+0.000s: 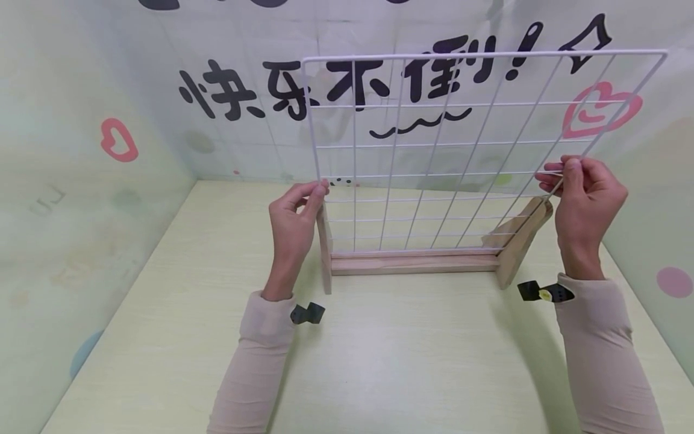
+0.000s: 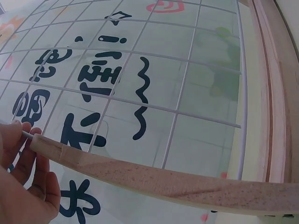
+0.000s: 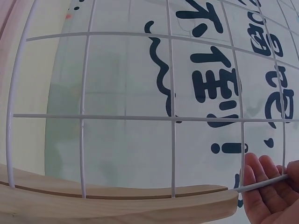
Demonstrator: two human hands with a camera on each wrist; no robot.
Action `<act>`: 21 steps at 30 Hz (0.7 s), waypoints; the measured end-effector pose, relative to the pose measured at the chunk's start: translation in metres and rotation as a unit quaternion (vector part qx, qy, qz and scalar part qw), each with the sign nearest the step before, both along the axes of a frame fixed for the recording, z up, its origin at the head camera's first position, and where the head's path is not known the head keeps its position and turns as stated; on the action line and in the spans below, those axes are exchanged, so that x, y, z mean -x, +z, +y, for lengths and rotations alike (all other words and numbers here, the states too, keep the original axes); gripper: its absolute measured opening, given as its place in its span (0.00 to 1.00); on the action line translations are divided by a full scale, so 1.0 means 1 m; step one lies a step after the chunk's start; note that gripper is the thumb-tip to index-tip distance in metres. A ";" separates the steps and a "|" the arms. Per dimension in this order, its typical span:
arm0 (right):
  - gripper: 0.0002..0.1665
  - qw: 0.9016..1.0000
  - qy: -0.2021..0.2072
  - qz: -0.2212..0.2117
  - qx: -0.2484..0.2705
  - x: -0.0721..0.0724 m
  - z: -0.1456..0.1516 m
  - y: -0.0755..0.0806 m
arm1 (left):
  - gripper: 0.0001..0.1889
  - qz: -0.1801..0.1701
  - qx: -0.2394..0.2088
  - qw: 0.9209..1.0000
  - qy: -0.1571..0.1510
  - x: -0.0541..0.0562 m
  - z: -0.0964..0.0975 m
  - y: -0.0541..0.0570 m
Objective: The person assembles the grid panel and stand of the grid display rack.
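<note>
A white wire grid panel (image 1: 482, 55) stands upright in a wooden stand (image 1: 414, 265), its lower edge at the stand's crossbar. My left hand (image 1: 295, 217) pinches the panel's left edge wire between thumb and fingers, right at the top of the left wooden side piece (image 2: 140, 179). On the other side my right hand (image 1: 588, 199) grips the right edge wire just above the right side piece (image 3: 187, 205). In the right wrist view, that edge of the grid (image 3: 126, 117) runs down into a groove in the wood. The left groove is hidden.
The stand rests on a pale wood-grain table (image 1: 412, 361). Behind it hangs a white backdrop (image 1: 238, 150) with black characters and pink hearts, and more printed sheeting (image 1: 70, 211) lines the left side. A black strap device sits on each wrist.
</note>
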State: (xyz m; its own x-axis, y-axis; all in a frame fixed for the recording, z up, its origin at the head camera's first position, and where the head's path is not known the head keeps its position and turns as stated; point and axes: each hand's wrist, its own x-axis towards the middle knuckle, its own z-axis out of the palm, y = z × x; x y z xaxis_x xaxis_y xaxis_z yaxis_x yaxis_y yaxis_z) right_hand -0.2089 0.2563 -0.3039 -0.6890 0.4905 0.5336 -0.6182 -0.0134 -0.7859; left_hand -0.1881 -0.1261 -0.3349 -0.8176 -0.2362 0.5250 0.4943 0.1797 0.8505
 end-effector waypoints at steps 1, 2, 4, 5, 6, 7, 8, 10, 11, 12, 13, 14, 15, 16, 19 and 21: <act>0.11 1.000 -0.003 -0.001 -0.003 0.000 0.000 -0.001 | 0.10 0.001 0.000 1.000 0.000 0.000 0.000 0.000; 0.11 1.000 -0.001 -0.001 -0.001 0.000 0.000 -0.001 | 0.10 0.002 0.000 1.000 -0.001 0.000 0.000 0.000; 0.10 1.000 0.000 -0.001 -0.001 -0.001 -0.001 -0.001 | 0.10 0.003 0.000 1.000 -0.001 0.001 0.000 -0.001; 0.10 1.000 0.001 -0.002 0.001 -0.001 -0.001 -0.001 | 0.10 0.004 0.001 1.000 -0.001 0.001 0.000 -0.002; 0.10 1.000 0.002 -0.001 0.001 -0.002 -0.001 -0.001 | 0.09 0.004 0.000 1.000 -0.001 0.001 0.000 -0.002; 0.10 1.000 0.004 0.000 0.004 -0.002 -0.001 -0.001 | 0.10 0.004 0.000 1.000 -0.002 0.001 0.000 -0.002; 0.10 1.000 0.008 0.001 0.009 -0.002 -0.002 -0.001 | 0.09 0.004 0.000 1.000 -0.001 0.001 -0.001 -0.002; 0.10 1.000 0.010 0.000 0.012 -0.003 -0.002 -0.001 | 0.10 0.004 0.001 1.000 -0.001 0.000 0.000 -0.003; 0.10 1.000 0.010 -0.001 0.013 -0.003 -0.003 -0.001 | 0.10 0.004 0.000 1.000 -0.001 0.000 0.000 -0.003; 0.10 1.000 0.010 -0.002 0.014 -0.003 -0.002 -0.002 | 0.09 0.003 0.000 1.000 -0.001 0.000 0.000 -0.003; 0.10 1.000 0.009 -0.003 0.013 -0.003 -0.002 -0.003 | 0.09 0.003 0.000 1.000 -0.001 0.000 0.000 -0.003; 0.10 1.000 0.009 -0.005 0.013 -0.003 -0.002 -0.003 | 0.09 0.003 0.000 1.000 -0.001 0.000 0.000 -0.003; 0.10 1.000 0.006 -0.007 0.011 -0.003 -0.001 -0.004 | 0.09 0.003 0.000 1.000 -0.001 0.000 0.000 -0.003; 0.10 1.000 0.005 -0.009 0.008 -0.003 -0.001 -0.005 | 0.09 0.003 0.000 1.000 -0.001 0.001 0.000 -0.003; 0.10 1.000 0.005 -0.009 0.006 -0.001 0.000 -0.007 | 0.09 0.004 0.000 1.000 -0.002 0.001 0.000 -0.003; 0.10 1.000 0.006 -0.009 0.004 -0.001 0.001 -0.009 | 0.09 0.005 0.000 1.000 -0.003 0.001 0.000 -0.003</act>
State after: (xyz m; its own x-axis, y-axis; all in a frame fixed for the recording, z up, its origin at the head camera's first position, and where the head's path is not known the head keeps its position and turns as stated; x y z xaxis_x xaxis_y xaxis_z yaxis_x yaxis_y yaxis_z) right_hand -0.2082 0.2574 -0.3125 -0.7039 0.4875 0.5166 -0.6036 -0.0272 -0.7968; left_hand -0.1889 -0.1260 -0.3384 -0.8140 -0.2307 0.5331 0.5036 0.1772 0.8456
